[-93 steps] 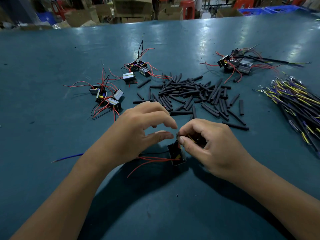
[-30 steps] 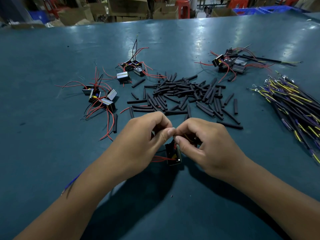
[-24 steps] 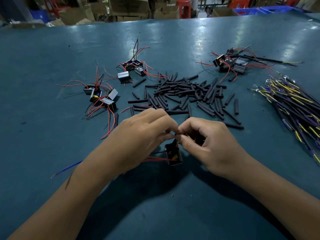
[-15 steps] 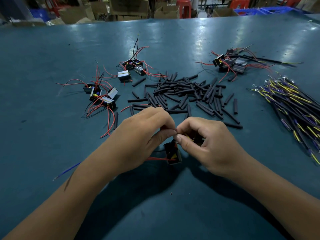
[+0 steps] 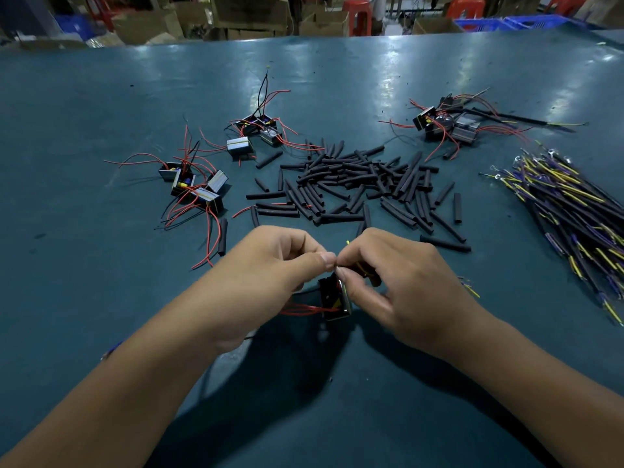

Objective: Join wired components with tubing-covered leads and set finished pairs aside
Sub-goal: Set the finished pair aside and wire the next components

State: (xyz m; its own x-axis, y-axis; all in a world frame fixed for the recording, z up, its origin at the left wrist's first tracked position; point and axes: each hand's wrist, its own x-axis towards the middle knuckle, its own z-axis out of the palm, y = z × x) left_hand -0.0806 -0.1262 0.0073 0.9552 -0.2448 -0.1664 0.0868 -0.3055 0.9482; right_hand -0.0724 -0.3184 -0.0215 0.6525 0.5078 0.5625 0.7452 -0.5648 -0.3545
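The surface is smooth teal with a dull sheen; the tubing looks matt black; boxes, upper left, are cardboard.

The teal tabletop is glossy, with pale patches of reflected light toward its far right and small dark specks scattered over it. Beyond its far edge stand brown cardboard boxes, more of them along the middle of the background, and a red stool between boxes. To the right sit blue crates, with another red stool just behind them and a blue bin at far left.
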